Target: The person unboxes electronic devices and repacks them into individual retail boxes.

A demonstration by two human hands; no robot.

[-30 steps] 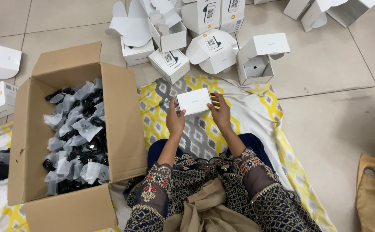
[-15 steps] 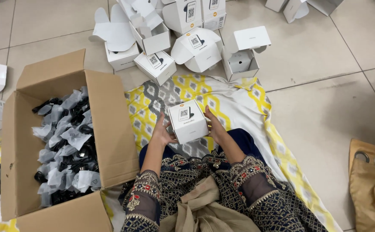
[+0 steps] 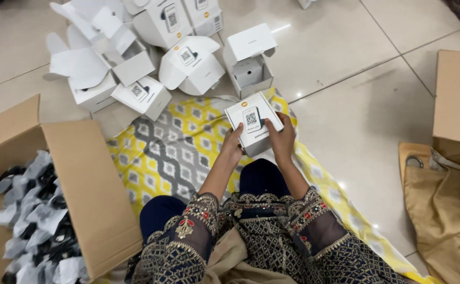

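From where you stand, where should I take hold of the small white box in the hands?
Grip the small white box by its two opposite side walls, coming from below, as the left hand and right hand do; its flat closed top faces up.

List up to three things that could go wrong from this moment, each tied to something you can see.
1. The small white box is pinched only at its near edges by the left hand and right hand; that light grip might let it slip onto the patterned mat.
2. The open white boxes lie crowded just ahead, so setting this one down could knock their loose flaps.
3. The large cardboard carton sits close to the left elbow and could be bumped.
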